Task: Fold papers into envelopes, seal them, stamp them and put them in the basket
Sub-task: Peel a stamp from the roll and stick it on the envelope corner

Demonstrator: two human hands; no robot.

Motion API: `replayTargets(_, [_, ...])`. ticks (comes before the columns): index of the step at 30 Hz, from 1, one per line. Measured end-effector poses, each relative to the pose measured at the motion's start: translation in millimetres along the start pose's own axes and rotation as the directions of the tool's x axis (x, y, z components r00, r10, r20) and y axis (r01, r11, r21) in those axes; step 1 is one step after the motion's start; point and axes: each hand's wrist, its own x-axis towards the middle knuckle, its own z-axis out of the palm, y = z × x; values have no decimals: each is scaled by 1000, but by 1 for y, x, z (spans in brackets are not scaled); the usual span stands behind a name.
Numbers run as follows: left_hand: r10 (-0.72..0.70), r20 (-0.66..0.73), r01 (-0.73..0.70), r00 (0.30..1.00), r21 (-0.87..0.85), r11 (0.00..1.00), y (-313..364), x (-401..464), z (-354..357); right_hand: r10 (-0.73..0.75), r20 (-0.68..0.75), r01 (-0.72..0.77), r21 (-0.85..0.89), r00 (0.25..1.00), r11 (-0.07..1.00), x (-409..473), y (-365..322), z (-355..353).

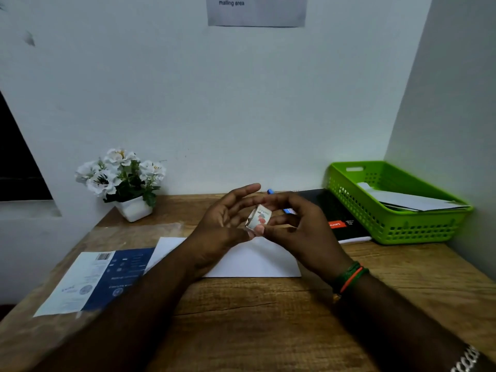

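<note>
Pale walls close in a wooden desk [268, 312] where your white paper envelope [252, 260] lies flat under your wrists. Your left hand [224, 224] and right hand [292, 224] hover just above it, both pinching a small postage stamp with perforated edges [259, 218] between their fingertips, the left hand's other fingers spread. The envelope looks folded; whether it is sealed I cannot tell. Stamping is not yet done. The green perforated plastic basket [418, 229] at far right already holds white envelopes [413, 201], so this one still needs its stamp and the move there.
</note>
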Motion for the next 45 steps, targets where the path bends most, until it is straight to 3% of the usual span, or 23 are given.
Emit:
replayTargets(3, [-19, 19, 21, 1000, -145, 989, 0, 2, 3, 5, 5, -5, 101, 1000, 995, -1, 1, 3])
replayTargets(6, [-100, -63, 85, 993, -213, 973, 3, 2, 10, -64, -12, 64, 53, 998, 997, -3, 0, 5])
replayTargets(12, [-117, -147, 101, 982, -110, 989, -1, 1, 15, -216, 1, 213, -168, 976, 962, -3, -2, 2])
replayTargets(18, [-35, -123, 35, 992, -3, 999, 2, -1, 9, -39, -110, 36, -25, 993, 999, 5, 2, -8])
replayTargets(24, [34, -98, -25, 995, 94, 995, 2, -2, 9, 50, -62, -49, 9, 997, 999, 4, 3, -6])
replayTargets(37, [67, -90, -37, 994, 297, 954, 6, -3, 11, 17, -28, -18, -21, 999, 1000, 3, 3, -5])
replayTargets(45, [45, -61, -25, 997, 294, 955, 5, -2, 9, 3, -10, -3, 13, 1000, 1000, 3, 1, -6])
